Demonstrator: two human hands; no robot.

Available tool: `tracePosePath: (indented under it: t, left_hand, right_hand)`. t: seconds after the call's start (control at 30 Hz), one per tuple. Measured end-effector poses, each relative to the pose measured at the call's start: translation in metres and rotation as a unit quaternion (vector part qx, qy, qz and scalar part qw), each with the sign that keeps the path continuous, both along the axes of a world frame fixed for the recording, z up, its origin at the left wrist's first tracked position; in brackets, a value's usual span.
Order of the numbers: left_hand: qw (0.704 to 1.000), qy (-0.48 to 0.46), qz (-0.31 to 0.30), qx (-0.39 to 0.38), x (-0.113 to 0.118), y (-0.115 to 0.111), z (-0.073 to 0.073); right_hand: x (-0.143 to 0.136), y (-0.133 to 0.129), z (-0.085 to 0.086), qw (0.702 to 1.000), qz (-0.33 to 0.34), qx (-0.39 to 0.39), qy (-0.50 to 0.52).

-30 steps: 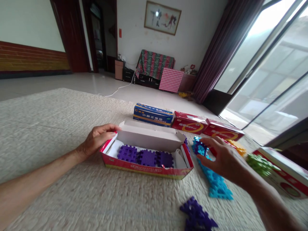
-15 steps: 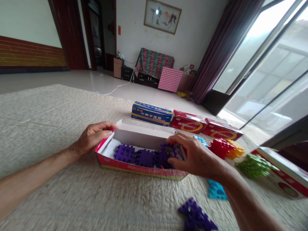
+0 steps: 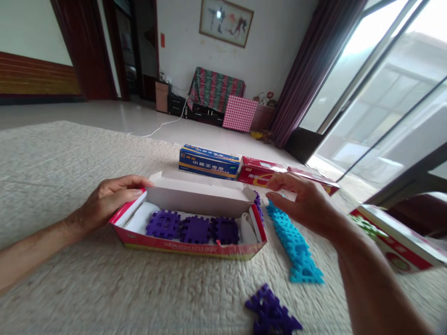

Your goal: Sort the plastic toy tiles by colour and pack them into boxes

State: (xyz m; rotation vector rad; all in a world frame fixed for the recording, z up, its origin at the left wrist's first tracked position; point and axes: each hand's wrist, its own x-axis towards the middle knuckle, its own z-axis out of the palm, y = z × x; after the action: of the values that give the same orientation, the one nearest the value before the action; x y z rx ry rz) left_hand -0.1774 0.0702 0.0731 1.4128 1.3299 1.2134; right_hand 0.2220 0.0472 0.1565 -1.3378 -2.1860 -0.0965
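An open red cardboard box sits on the quilted mat. Inside, purple interlocking plastic tiles lie in a row on white lining. My left hand grips the box's left end, thumb on the rim and fingers round the outer side. To the right of the box, my right hand hovers with thumb and fingers apart and nothing visible between them. Below it stretches a row of light-blue tiles. More purple tiles show partly behind the box's right end, and a purple pile lies nearer me.
Behind the open box stand a blue carton and two red cartons. At the right, a white and red box lies beside green tiles, partly hidden by my right arm.
My right hand has left the purple tiles in the box and moved up and right, over the light-blue tiles. My left hand stays on the box end. The view has shifted slightly.
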Motion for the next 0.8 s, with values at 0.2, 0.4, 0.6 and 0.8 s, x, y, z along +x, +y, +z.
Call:
tracePosePath:
  t: [0.2, 0.4, 0.6, 0.8]
  left_hand:
    - [0.995, 0.030, 0.080, -0.043, -0.001, -0.002, 0.006]
    - [0.990, 0.034, 0.131, -0.029, 0.000, -0.003, 0.009]
    - [0.997, 0.013, 0.081, -0.008, -0.006, -0.004, 0.001]
    - [0.999, -0.027, 0.037, -0.010, -0.007, -0.006, -0.002]
  right_hand:
    - [0.029, 0.014, -0.022, 0.985, -0.056, -0.130, -0.103]
    - [0.012, 0.011, -0.041, 0.973, -0.029, -0.171, -0.150]
    - [0.000, -0.014, -0.059, 0.988, -0.015, -0.110, -0.104]
    - [-0.010, -0.035, -0.086, 0.999, -0.038, -0.012, -0.005]
